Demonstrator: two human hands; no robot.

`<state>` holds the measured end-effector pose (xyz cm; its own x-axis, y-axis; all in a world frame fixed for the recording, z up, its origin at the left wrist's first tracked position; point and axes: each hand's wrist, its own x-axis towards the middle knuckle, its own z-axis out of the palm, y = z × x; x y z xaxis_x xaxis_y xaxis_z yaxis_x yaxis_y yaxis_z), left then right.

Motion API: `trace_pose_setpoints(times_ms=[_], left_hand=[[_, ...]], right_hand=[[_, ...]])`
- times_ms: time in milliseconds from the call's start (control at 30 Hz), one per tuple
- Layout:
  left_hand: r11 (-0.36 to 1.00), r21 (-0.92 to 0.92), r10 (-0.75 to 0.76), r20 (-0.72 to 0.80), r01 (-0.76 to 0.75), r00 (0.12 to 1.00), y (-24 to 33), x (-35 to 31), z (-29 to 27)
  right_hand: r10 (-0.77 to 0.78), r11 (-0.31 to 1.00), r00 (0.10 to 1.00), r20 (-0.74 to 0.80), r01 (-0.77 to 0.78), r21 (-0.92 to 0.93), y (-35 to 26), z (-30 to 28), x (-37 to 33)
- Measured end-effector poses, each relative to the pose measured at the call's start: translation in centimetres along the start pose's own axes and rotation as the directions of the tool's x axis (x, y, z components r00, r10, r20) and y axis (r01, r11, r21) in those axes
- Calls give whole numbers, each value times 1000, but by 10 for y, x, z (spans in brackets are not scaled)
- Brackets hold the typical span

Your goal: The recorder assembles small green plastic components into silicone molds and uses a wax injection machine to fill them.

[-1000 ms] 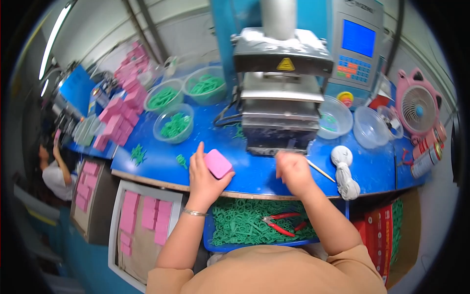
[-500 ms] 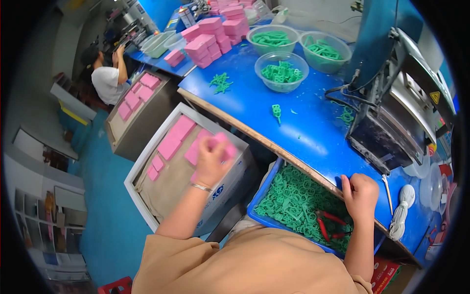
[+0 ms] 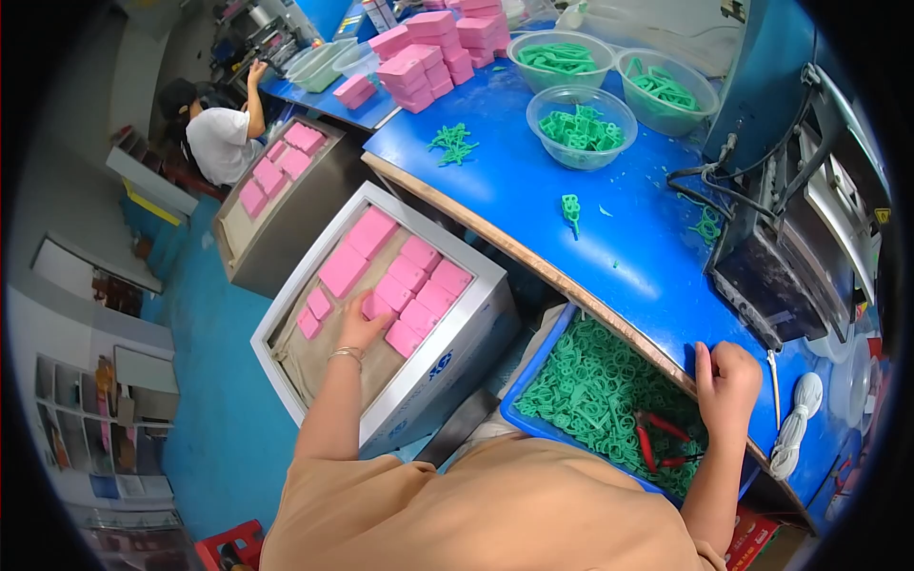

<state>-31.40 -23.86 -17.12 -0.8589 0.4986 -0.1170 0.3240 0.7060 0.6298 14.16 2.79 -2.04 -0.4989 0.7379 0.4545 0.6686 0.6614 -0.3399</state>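
Note:
My left hand [image 3: 360, 328] reaches over a white-rimmed box [image 3: 271, 357] with a tan surface inside. Its fingers and thumb are closed around the end of a small pink block [image 3: 375, 305], next to a cluster of pink blocks [image 3: 417, 297]. More pink blocks [image 3: 347, 269] lie along the far left side of that surface. My right hand [image 3: 729, 379] rests at the front edge of the blue table [image 3: 657, 295], curled with the thumb up; nothing shows in it. Below it, a blue bin [image 3: 519, 419] holds many green plastic pieces and red-handled pliers [image 3: 647, 445].
On the table stand clear bowls [image 3: 619, 143] of green pieces, stacked pink blocks [image 3: 414, 71] and a black-and-metal machine [image 3: 771, 257]. A white cord bundle [image 3: 798, 423] lies at the right. A person [image 3: 219, 138] sits at the far left beyond another box of pink blocks [image 3: 268, 176].
My left hand has drawn back left and down, from above the cluster's right side to its near-left edge. The view has shifted slightly. My right hand stays curled at the table edge.

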Motion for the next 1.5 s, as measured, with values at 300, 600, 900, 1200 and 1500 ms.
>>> trace_pose_setpoints(times_ms=[300, 600, 900, 1200, 1500], left_hand=[[993, -109, -35, 9, 36, 999, -19, 12, -13], [811, 562, -50, -208, 162, 977, -56, 51, -67], [732, 647, -249, -37, 213, 968, -20, 56, -57], [695, -713, 15, -109, -89, 994, 37, 27, -42], [628, -737, 717, 421, -251, 556, 278, -136, 29]], right_hand=[[13, 1000, 1000, -19, -14, -11, -2, 3, -2], [6, 999, 999, -49, -8, -38, -1, 3, -2], [32, 996, 999, -42, -35, -77, 0, 1, -1], [54, 992, 996, -71, -45, 115, -9, -1, 4], [-77, 189, 901, 426, -407, 894, -58, 2, -24]])
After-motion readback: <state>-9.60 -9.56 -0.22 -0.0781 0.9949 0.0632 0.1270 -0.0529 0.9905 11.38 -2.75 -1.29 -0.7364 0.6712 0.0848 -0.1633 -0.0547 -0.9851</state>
